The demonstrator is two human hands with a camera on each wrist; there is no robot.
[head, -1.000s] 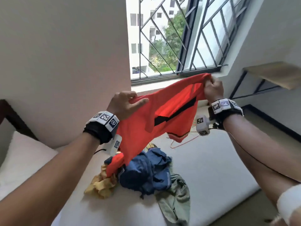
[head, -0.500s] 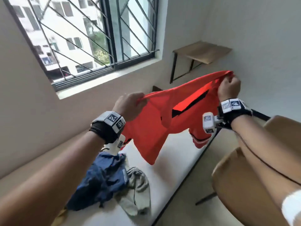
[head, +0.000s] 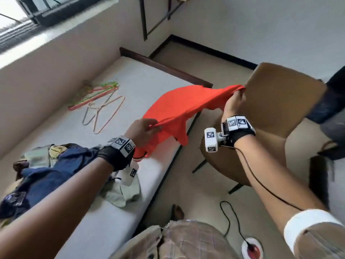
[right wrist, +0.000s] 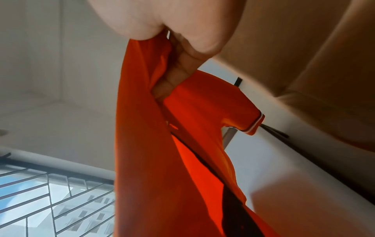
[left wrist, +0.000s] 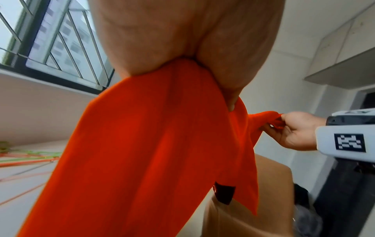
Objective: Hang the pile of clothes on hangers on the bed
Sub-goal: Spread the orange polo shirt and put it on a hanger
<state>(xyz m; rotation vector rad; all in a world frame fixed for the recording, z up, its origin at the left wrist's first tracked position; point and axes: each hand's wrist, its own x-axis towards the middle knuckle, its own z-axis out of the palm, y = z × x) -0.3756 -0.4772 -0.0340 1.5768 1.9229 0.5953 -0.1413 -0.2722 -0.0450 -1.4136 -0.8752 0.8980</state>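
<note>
both ur hands, left hand [head: 142,130] & right hand [head: 234,101], pinch the orange shirt [head: 173,111] edges; thin grip cld slip, dropping it off the bed [head: 112,212] b4 u reach the hangers [head: 97,101].

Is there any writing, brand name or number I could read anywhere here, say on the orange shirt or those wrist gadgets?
No readable text anywhere.
Black-and-white square code patterns on the white wrist-camera blocks: patterns only, no letters.
Small black patch on the orange short-sleeved shirt: no legible writing on it.
Dark blue garment in the pile: a patch, too blurred to read.
</note>
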